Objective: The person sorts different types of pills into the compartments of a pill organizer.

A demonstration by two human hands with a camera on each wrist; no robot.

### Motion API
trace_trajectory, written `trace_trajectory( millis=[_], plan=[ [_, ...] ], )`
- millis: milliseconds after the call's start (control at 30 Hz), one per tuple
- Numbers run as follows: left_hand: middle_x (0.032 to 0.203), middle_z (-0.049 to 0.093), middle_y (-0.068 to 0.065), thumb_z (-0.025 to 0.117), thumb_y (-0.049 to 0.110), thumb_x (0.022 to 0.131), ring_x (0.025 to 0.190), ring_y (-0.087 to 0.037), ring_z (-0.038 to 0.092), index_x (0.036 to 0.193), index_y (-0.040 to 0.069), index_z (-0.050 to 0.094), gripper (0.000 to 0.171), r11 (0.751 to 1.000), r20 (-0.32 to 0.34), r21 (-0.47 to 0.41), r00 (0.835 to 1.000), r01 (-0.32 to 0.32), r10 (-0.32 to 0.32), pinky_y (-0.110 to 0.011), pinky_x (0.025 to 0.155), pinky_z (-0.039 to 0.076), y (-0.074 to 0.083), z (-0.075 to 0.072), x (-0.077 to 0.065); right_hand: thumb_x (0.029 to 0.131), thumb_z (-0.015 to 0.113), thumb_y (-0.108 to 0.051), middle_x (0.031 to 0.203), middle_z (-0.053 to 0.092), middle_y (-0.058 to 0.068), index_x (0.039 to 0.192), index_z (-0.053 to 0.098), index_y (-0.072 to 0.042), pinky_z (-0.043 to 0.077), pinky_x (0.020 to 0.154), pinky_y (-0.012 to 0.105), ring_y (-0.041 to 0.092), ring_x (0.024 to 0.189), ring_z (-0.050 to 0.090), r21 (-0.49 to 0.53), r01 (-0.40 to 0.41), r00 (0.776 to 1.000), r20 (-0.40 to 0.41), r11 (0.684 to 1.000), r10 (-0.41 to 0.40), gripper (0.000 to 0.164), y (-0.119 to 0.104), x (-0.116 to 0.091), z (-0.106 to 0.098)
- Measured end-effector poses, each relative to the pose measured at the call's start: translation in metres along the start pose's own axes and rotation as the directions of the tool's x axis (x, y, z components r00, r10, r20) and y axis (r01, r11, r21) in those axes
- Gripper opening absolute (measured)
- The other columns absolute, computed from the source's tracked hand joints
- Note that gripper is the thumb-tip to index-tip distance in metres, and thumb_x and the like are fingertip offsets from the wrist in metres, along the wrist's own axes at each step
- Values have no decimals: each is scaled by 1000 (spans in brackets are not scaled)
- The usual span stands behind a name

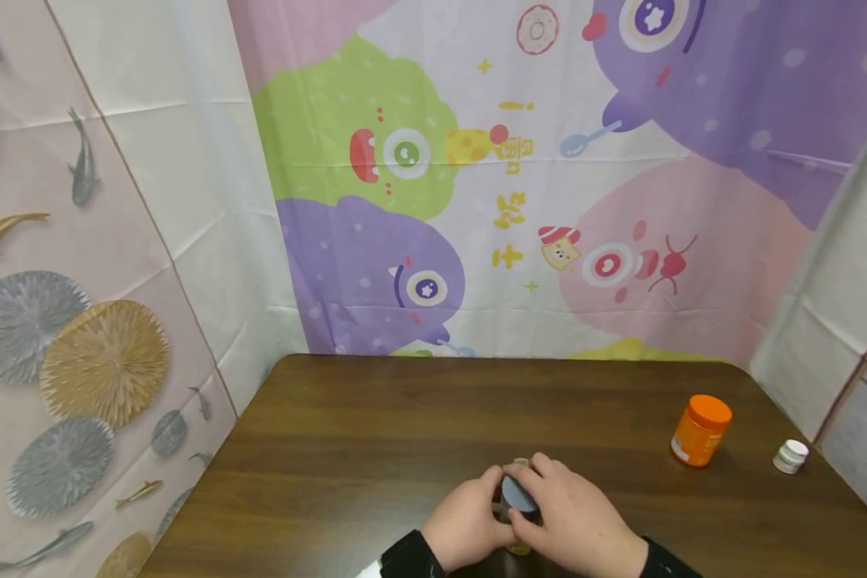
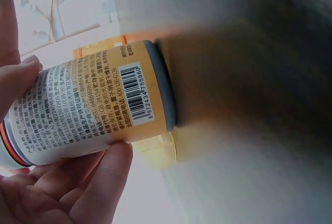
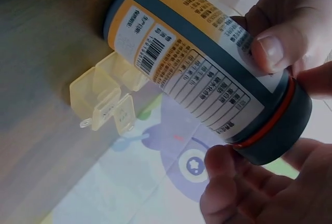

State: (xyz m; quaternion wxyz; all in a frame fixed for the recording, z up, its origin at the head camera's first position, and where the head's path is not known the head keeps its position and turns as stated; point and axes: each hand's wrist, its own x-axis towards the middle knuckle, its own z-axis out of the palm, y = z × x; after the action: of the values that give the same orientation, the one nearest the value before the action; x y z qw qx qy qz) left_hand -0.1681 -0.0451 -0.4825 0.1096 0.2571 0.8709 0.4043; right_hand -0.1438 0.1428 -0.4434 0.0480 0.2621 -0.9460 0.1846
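A dark grey supplement bottle [image 3: 192, 68] with an orange and white label stands between my hands. My left hand [image 1: 470, 522] grips its body, thumb on one side and fingers on the other in the left wrist view. With thumb and fingers, my right hand [image 1: 574, 518] holds the dark cap [image 3: 282, 128], which sits on the bottle above an orange-red ring. Beside the bottle's base lies a translucent yellow pill box [image 3: 98, 97] with lids raised. The hands mostly hide it in the head view, and its contents cannot be made out.
An orange jar [image 1: 701, 431] stands upright on the brown table [image 1: 376, 433] to the right. Farther right, a small white bottle [image 1: 791, 456] is close to the table's right edge. A cartoon-printed cloth [image 1: 520, 305] hangs behind the table.
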Motion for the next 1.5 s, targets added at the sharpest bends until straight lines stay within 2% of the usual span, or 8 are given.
trace_trajectory(
  millis=[300,467,600,800,1000,1133,1300,1500],
  plan=[
    [116,68,0,76,42,86,99,-4,64,141,6,47,72,998,-20,64,999,-27,28,-24,81,53,1,1,-1,92,67,-32,134,55,-2,143,53,-23,53,87,38,15,112,57,32,77,997,-11,996,-77,54,4,-6,-1],
    [98,67,7,80,34,83,84,-1,63,121,12,56,50,999,-26,44,999,-17,18,-24,72,52,2,1,0,88,58,-68,119,58,-5,129,61,-21,53,73,30,11,97,58,35,-38,995,-89,999,41,62,2,-2,5],
    [87,62,12,81,32,81,73,2,58,110,15,56,42,1000,-26,28,1000,-4,5,-23,65,49,3,2,1,82,57,-77,103,56,-10,114,64,-21,45,61,25,7,80,49,31,-133,987,-91,991,135,65,3,2,9],
    [95,65,9,78,31,85,82,-1,62,116,15,55,42,1000,-3,17,1000,-6,6,-23,71,52,3,0,-1,86,68,-58,104,54,-11,121,64,-19,48,67,26,5,84,49,29,-65,996,-60,997,66,52,6,2,8],
    [116,67,0,75,41,87,98,-4,64,139,5,48,69,999,-3,52,1000,-10,10,-24,80,52,2,0,-2,88,68,-25,128,52,-5,137,56,-20,51,87,38,11,109,52,84,63,998,-20,994,-62,51,8,-3,8],
    [114,68,0,76,38,87,97,-4,64,139,5,48,68,998,-8,59,1000,-13,13,-24,80,52,2,0,-1,92,67,-33,140,49,2,142,52,-20,49,94,46,20,124,50,124,42,999,-37,991,-38,53,7,-4,13],
    [98,66,7,79,33,85,84,0,63,120,13,55,47,1000,-15,29,1000,-4,4,-24,73,52,2,1,0,87,57,-70,117,55,-8,127,59,-22,51,78,34,12,100,54,154,-109,991,-65,982,120,63,6,-1,14],
    [92,65,9,80,30,83,79,1,62,111,14,56,41,999,-29,37,999,-17,18,-23,69,51,2,2,-1,84,60,-72,97,52,-14,117,62,-20,45,66,26,5,82,47,134,-136,986,-76,982,147,61,6,0,14]
  ],
)
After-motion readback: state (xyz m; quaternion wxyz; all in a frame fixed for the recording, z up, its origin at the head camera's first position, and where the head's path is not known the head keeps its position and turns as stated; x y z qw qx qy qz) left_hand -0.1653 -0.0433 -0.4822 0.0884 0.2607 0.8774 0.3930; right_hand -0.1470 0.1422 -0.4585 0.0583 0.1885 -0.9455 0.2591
